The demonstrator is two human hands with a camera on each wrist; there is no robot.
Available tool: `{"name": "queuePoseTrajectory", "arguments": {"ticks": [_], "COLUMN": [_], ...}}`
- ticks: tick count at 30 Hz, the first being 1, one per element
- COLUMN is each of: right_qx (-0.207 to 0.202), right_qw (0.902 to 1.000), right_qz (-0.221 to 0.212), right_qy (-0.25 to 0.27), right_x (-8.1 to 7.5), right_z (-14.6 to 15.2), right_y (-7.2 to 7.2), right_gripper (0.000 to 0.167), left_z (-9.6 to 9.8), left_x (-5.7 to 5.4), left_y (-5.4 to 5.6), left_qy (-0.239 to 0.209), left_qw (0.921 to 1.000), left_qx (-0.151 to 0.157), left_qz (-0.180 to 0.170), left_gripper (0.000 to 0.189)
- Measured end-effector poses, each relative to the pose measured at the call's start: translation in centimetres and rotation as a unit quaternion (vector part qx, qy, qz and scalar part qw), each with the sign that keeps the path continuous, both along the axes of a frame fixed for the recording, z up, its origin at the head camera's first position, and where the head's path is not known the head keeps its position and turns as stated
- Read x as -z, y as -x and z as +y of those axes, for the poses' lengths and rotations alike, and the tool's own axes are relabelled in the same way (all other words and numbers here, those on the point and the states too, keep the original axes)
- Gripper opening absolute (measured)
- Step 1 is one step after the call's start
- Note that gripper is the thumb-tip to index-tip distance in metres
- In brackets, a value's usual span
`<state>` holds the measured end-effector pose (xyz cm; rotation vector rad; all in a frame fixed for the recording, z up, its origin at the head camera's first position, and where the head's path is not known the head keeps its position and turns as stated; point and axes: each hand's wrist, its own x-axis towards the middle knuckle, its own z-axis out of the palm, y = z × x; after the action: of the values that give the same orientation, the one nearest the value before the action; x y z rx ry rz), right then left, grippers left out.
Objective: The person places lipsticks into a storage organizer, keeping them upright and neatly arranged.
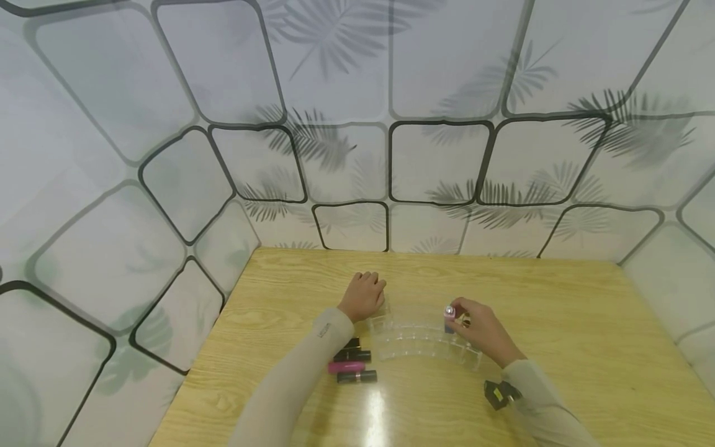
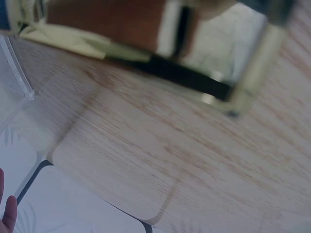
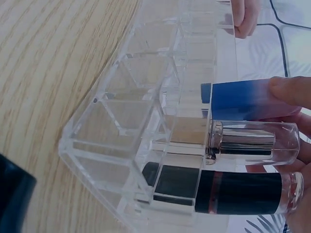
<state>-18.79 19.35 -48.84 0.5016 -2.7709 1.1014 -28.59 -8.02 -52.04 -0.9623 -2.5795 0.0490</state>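
Note:
My right hand (image 1: pixel 483 326) pinches a blue-to-pink lipstick tube (image 3: pixel 243 99) between thumb and fingers. The tube's blue end is at a back-row slot of the clear acrylic lipstick organizer (image 1: pixel 413 355). Beside it in that row stand a clear-capped lipstick with a metallic band (image 3: pixel 248 138) and a black lipstick tube (image 3: pixel 243 192), close to my fingers. At the organizer's far left corner, my left hand (image 1: pixel 363 297) rests with loosely bent fingers; I see nothing in it. Whether it presses on the plastic is hidden.
Left of the organizer, near my left forearm, lie several lipsticks: a pink tube (image 1: pixel 346 367), a black tube (image 1: pixel 357 377) and others partly under the sleeve. A black object with a yellow label (image 1: pixel 495 395) sits by the right wrist. Patterned panels (image 1: pixel 436 161) enclose the wooden table (image 1: pixel 586 323).

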Motion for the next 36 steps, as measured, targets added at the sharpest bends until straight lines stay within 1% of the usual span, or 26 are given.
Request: {"name": "queuePoseTrajectory", "arguments": {"ticks": [6,10,18,29,36], "right_qx": [-0.008,-0.008,-0.008,-0.01,-0.015], "right_qw": [0.9998,0.9989,0.9962,0.9936,0.9925], "right_qz": [0.004,0.009,-0.005,0.001,0.012], "right_qy": [-0.02,-0.046,-0.087,-0.113,-0.121], "right_x": [0.06,0.15,-0.18,-0.52,-0.5], "right_z": [0.0,0.02,-0.1,0.1,0.28], "right_y": [0.05,0.09,-0.03,-0.12,-0.12], "right_gripper": [0.01,0.01,0.013,0.013,0.013], "left_z": [0.0,0.03,0.12,0.08,0.07], "left_x": [0.13,0.04,-0.1,-0.15,0.0], "left_y": [0.02,-0.03,-0.04,-0.08,-0.07], "left_qy": [0.001,0.001,0.002,0.001,0.006], "left_qw": [0.9999,1.0,1.0,1.0,1.0], "left_qx": [0.0,-0.001,-0.003,-0.004,-0.007], "left_qz": [0.01,0.008,0.001,0.005,-0.003], "left_gripper": [0.016,0.016,0.017,0.017,0.019]}}
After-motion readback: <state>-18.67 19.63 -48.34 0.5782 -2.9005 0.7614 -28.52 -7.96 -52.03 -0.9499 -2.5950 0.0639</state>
